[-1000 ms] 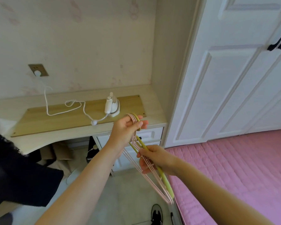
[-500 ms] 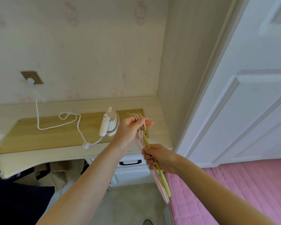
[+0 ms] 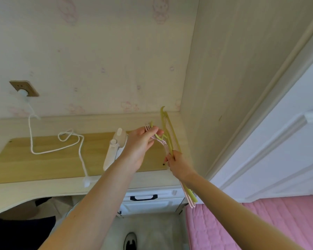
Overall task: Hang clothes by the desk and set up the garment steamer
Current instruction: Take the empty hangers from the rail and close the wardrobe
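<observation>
A bundle of pink and yellow-green hangers (image 3: pixel 167 141) is held over the desk's right end, close to the side wall. My left hand (image 3: pixel 142 141) grips the hooks at the top of the bundle. My right hand (image 3: pixel 177 164) holds the bodies lower down, and their ends (image 3: pixel 191 197) hang below my wrist. One yellow-green hanger tip (image 3: pixel 163 112) sticks up above the rest. The white garment steamer (image 3: pixel 116 147) stands on the wooden board (image 3: pixel 43 159) just left of my left hand. Its white cord (image 3: pixel 49 150) runs to the wall socket (image 3: pixel 23 88).
The pale desk (image 3: pixel 25 193) has a white drawer with a dark handle (image 3: pixel 144 197) beneath. A white wardrobe door (image 3: pixel 287 132) stands at the right, and a pink quilted bed (image 3: pixel 260 221) lies below it. Dark cloth (image 3: pixel 16 230) sits at lower left. My shoe (image 3: pixel 130 240) shows on the floor.
The view has come closer to the desk and tilted up. Both hands have carried the hangers up and towards the corner, and one yellow-green hanger now stands apart above the bundle.
</observation>
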